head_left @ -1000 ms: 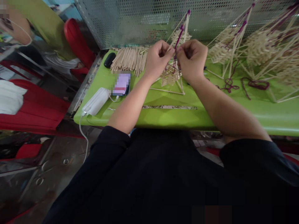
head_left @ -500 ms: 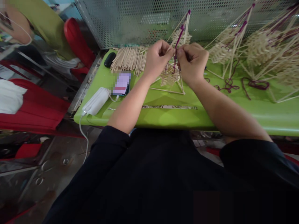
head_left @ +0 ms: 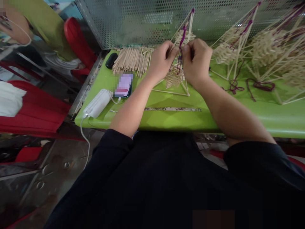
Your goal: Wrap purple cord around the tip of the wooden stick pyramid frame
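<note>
My left hand (head_left: 163,58) and my right hand (head_left: 197,58) are close together at the middle of the green table, each with its fingers pinched. Between their fingertips runs a purple yarn (head_left: 182,36), which hangs from the peak of a stick frame (head_left: 170,93). This frame is a pyramid of thin wooden sticks standing on the table. Inside it, below my hands, hangs a stacked lattice of short sticks (head_left: 175,79) with more purple yarn around it. My fingers hide the exact place where the yarn is gripped.
A bundle of loose sticks (head_left: 133,60) lies at the left, by a black mouse-like object (head_left: 111,60). Nearer are a phone (head_left: 124,86) and a white power bank (head_left: 97,103). Several similar frames (head_left: 230,47) and loose yarn (head_left: 263,86) occupy the right. A person (head_left: 47,28) is at far left.
My hands stay at the yarn. My right hand has turned slightly, its fingertips shifting a little upward, and the yarn between the hands has moved slightly.
</note>
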Available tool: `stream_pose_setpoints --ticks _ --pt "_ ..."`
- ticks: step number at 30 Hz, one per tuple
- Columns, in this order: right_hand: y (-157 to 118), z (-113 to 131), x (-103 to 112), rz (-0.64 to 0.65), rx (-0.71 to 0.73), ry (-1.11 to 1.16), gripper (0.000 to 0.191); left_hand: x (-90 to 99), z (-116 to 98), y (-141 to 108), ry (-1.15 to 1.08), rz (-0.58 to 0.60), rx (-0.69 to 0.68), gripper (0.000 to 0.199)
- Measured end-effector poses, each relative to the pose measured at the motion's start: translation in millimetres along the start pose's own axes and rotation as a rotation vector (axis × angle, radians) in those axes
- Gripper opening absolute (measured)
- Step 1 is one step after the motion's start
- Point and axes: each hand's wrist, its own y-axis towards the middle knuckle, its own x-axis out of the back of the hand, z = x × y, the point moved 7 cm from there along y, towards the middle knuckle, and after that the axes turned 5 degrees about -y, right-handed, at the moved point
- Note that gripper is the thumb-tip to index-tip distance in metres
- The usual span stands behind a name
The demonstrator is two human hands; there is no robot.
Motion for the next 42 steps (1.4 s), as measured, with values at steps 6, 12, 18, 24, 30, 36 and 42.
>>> stream_pose_setpoints --ticks 6,12,18,24,30,36,42 --pt "0.1 -5.1 -2.4 0.077 -0.043 -0.045 0.029 -4.7 9.3 2.0 0.014 0.001 -0.021 0.038" --pt "0.7 -4.4 -2.1 0.122 -0.045 -0.045 0.032 -4.6 0.3 -0.5 0.005 0.024 -0.011 0.043" --pt "3.2 -3.1 -2.8 0.137 -0.030 -0.093 0.050 -1.8 -11.4 -4.4 0.123 0.079 0.007 0.038" --pt "2.5 -9.0 -4.6 0.120 -0.004 -0.146 0.057 0.6 -25.0 -9.5 0.321 0.157 0.103 0.037" --pt "-2.6 -6.0 -2.4 0.048 0.088 -0.063 0.048 -0.3 -15.6 -5.4 0.382 0.164 0.175 0.030" --pt "-9.8 3.6 -2.6 0.025 0.143 -0.005 0.050 3.9 -17.5 -6.7 0.393 0.147 0.211 0.023" --pt "-12.5 -5.6 -4.1 0.049 0.100 0.010 0.058 6.8 -25.1 -10.2 0.298 0.098 0.154 0.019"
